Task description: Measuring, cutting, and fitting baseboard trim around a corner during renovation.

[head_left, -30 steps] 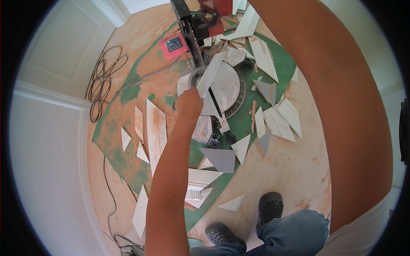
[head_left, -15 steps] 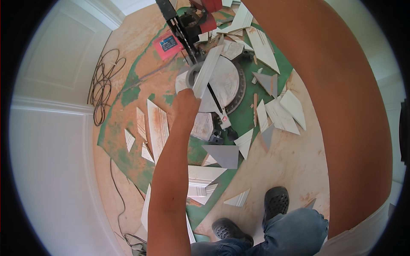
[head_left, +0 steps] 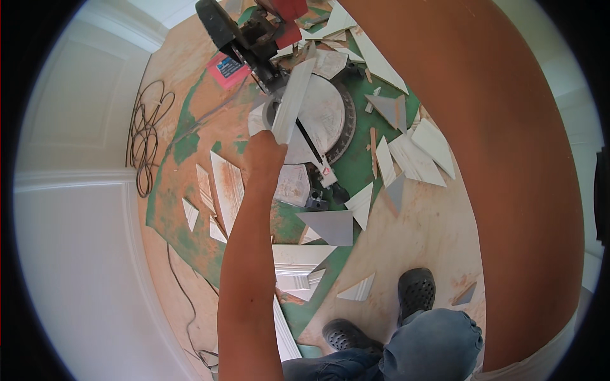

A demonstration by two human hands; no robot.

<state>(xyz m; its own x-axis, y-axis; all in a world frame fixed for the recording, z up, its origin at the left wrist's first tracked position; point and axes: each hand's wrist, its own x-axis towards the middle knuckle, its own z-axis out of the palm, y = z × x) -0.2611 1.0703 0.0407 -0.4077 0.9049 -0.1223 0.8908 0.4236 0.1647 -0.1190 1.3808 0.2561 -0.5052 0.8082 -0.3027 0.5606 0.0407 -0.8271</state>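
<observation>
My left hand point(head_left: 265, 152) is closed around the near end of a white moulding strip point(head_left: 295, 95). The strip lies slanted over the round grey table point(head_left: 328, 114) of a mitre saw. Above the strip's far part, the black and red saw head point(head_left: 254, 47) is raised, and its blade is hard to make out. From the right, my right arm point(head_left: 457, 120) stretches toward the top of the picture; the hand itself is beyond the edge. A black knob point(head_left: 340, 193) sticks out at the front of the saw's table arm.
White moulding offcuts point(head_left: 416, 159) lie strewn around the saw on a dusty green sheet point(head_left: 184, 235). A pink box point(head_left: 227, 71) lies behind it. A coiled black cable point(head_left: 146, 133) rests by the white panelled door point(head_left: 76, 247). My dark clogs point(head_left: 416, 295) stand close to the offcuts.
The view has shifted slightly, so the saw sits further left. More of the saw head shows at the top. The moulding strip looks turned, with a broader face showing, still in my left hand.
</observation>
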